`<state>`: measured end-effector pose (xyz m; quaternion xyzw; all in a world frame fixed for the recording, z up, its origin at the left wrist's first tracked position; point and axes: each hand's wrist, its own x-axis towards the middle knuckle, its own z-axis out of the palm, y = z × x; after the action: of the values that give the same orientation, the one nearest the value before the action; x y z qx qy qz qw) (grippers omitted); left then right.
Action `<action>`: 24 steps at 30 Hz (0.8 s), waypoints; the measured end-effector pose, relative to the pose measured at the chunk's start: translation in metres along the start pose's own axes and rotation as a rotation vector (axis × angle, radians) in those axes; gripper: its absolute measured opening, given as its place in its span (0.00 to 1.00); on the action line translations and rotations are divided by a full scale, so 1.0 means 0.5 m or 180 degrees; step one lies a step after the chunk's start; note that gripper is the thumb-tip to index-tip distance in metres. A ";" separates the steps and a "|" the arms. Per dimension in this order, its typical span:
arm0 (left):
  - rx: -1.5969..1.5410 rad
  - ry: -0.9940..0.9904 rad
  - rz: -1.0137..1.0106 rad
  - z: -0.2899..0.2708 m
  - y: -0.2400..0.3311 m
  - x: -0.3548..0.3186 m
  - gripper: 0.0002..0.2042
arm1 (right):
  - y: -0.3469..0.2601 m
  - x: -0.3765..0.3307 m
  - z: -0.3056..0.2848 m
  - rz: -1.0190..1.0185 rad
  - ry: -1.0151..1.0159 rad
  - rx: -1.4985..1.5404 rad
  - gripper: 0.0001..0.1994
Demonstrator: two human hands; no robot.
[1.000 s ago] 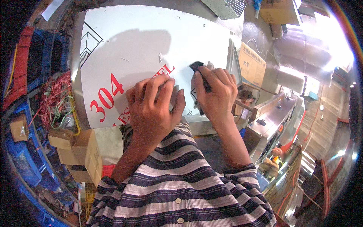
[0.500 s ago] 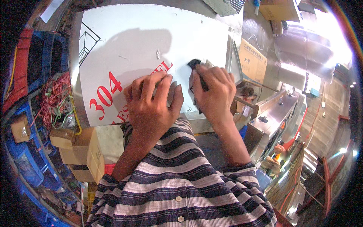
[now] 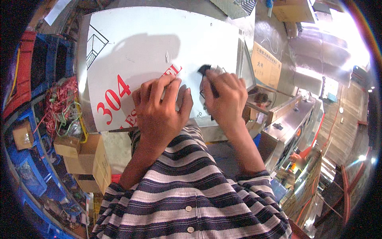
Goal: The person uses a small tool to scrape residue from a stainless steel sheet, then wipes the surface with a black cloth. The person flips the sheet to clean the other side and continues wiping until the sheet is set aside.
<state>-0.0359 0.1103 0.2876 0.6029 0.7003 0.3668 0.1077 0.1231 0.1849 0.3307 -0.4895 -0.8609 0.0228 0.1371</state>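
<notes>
A large white sheet (image 3: 159, 51) with red printing and thin black line drawings lies flat in front of me. My left hand (image 3: 161, 109) rests palm down on its near edge, fingers spread over the red print. My right hand (image 3: 225, 97) is closed around a small black tool (image 3: 205, 71) whose tip pokes out above my fingers and touches the sheet. What lies under my palms is hidden.
Cardboard boxes (image 3: 81, 159) stand at lower left, beside blue crates (image 3: 28, 175) and a tangle of red and green wires (image 3: 59, 107). A brown carton (image 3: 266, 65) and steel units (image 3: 296, 123) sit to the right. My striped shirt (image 3: 191, 199) fills the bottom.
Both hands have stayed on the sheet's near edge; the view has shifted slightly and the right hand with the black tool has edged a little along the sheet.
</notes>
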 end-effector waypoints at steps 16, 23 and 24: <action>0.0203 -0.0049 -0.0042 -0.001 0.005 -0.005 0.12 | 0.054 -0.126 -0.157 0.1837 0.0893 0.0482 0.12; 0.0191 -0.0091 0.0025 0.000 0.007 -0.005 0.12 | 0.031 -0.215 -0.138 0.2135 0.0692 0.0936 0.13; 0.0199 -0.0070 0.0037 0.000 0.006 -0.005 0.12 | 0.029 -0.217 -0.139 0.2107 0.0647 0.0915 0.13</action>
<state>-0.0331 0.1082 0.2890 0.6140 0.7067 0.3388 0.0944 0.2056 0.0935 0.3720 -0.7168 -0.6260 0.1377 0.2744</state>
